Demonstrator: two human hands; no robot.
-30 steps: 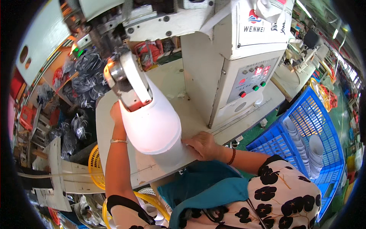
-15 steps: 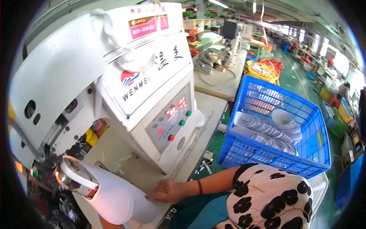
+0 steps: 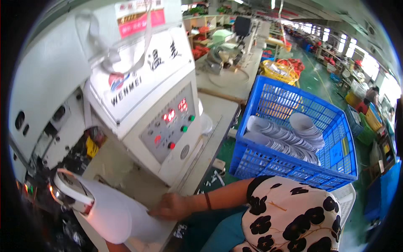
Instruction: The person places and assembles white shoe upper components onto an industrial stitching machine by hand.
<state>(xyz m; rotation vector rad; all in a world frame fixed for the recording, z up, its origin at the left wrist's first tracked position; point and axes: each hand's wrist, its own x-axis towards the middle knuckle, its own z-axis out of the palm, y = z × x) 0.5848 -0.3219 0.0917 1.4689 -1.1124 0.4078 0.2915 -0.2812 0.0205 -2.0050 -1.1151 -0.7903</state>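
Note:
A white tapered sleeve (image 3: 113, 212) sits over the arm at the lower left, its narrow end under the machine's metal head (image 3: 69, 189), where an orange light glows. At the sleeve's wide end my right hand (image 3: 170, 206) has its fingers curled in, gripping the near edge. Just a sliver of my left hand (image 3: 116, 247) shows below the sleeve, at the lower edge of the picture. The sleeve hides its fingers.
A white machine box (image 3: 153, 96) with red digits and buttons stands behind the sleeve. To the right, a blue plastic crate (image 3: 289, 161) holds stacks of similar white pieces (image 3: 279, 136). White scraps (image 3: 218, 176) lie beside the table. A white cord (image 3: 94, 33) hangs over the machine.
The whole view has shifted, so machine, crate and hands appear farther left. My right hand keeps its hold on the sleeve's wide end, and the sleeve stays under the metal head.

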